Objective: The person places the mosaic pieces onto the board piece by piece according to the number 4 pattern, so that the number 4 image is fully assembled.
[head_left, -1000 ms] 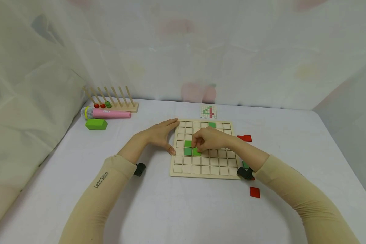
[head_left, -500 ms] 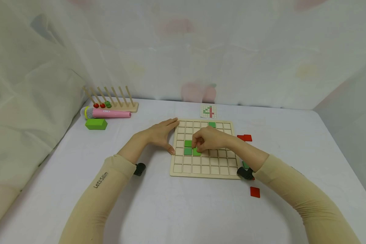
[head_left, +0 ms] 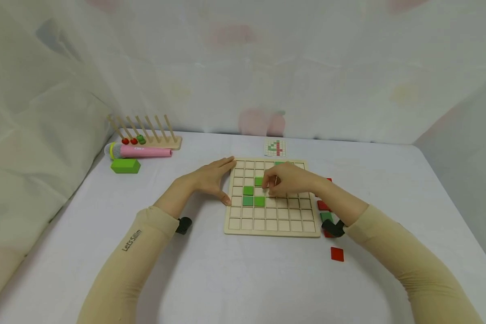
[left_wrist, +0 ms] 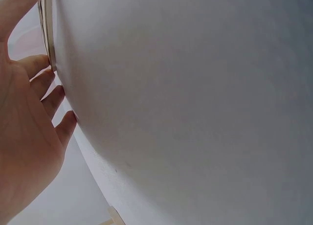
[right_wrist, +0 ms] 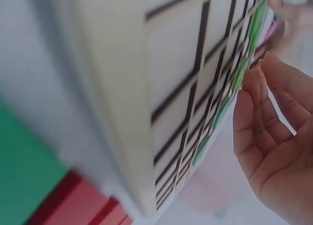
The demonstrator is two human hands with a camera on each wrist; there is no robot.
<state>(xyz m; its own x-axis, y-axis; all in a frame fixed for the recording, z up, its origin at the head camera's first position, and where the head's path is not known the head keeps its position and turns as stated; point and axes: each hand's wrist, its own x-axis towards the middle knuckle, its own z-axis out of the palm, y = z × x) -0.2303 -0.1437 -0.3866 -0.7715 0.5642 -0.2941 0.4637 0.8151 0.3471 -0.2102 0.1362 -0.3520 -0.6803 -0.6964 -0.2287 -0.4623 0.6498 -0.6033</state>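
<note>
A square wooden grid board (head_left: 273,233) lies on the white table with several green tiles set in its squares. My left hand (head_left: 212,178) rests along the board's left edge, thumb and fingers spread. In the left wrist view, the fingertips of my left hand (left_wrist: 29,117) are at that edge. My right hand (head_left: 292,179) is over the board's middle, fingers loosely bent. Just left of its fingertips are a light green tile (head_left: 258,181) and, nearer, another light green tile (head_left: 259,201). The right wrist view shows my right hand (right_wrist: 279,132) with nothing between thumb and fingers.
Red tiles, among them one red tile (head_left: 337,254), and a green tile (head_left: 326,218) lie right of the board. A small pattern card (head_left: 275,147) is behind it. At back left are a pegged wooden stand (head_left: 174,143), a pink toy microphone (head_left: 146,152) and a green block (head_left: 125,166).
My right hand has come away from the light green tile and shifted right and slightly back, uncovering another light green tile. The left hand has stayed at the board's edge.
</note>
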